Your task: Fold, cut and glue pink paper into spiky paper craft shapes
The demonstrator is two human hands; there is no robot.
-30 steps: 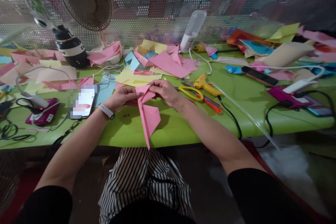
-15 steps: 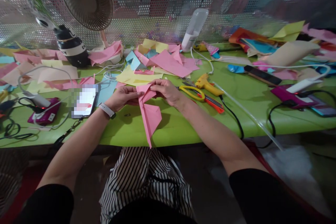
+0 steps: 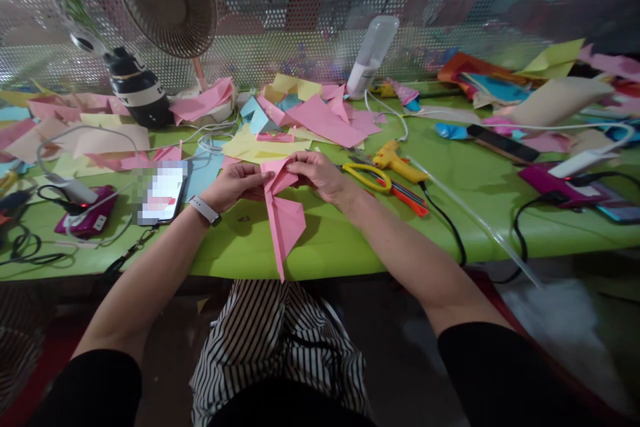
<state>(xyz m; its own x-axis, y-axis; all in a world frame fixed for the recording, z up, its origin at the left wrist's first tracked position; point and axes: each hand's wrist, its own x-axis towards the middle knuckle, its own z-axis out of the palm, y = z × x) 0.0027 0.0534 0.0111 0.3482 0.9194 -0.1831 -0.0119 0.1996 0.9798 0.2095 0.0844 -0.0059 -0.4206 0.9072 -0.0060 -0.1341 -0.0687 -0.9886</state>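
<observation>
Pinching the top of a folded pink paper (image 3: pixel 291 220) with both hands, close together near the front edge of the green table (image 3: pixel 335 247). Held at the upper left side between thumb and fingers of the left hand (image 3: pixel 235 185), and at the upper right corner, in a similarly narrow pinch, by the right hand (image 3: pixel 317 177). Slanting down from there toward the striped trousers (image 3: pixel 277 340) in a long, thin strip, with a broad, angled flap out to the right. Cannot tell whether touching the table underneath. Wearing a pale-banded watch (image 3: pixel 205 211) on the left wrist. Lying just beyond the left forearm, a phone (image 3: pixel 163 193) with a lit, partly blurred screen. Resting near the right wrist, yellow-handled scissors (image 3: pixel 386 183), a yellow glue gun (image 3: pixel 400 161) and an orange tool (image 3: pixel 411 200). Spread behind the hands, loose pink, yellow and blue sheets (image 3: pixel 327 119). Standing farther back, a fan (image 3: pixel 171 5), a dark bottle (image 3: pixel 137 93) and a clear bottle (image 3: pixel 373 53).
</observation>
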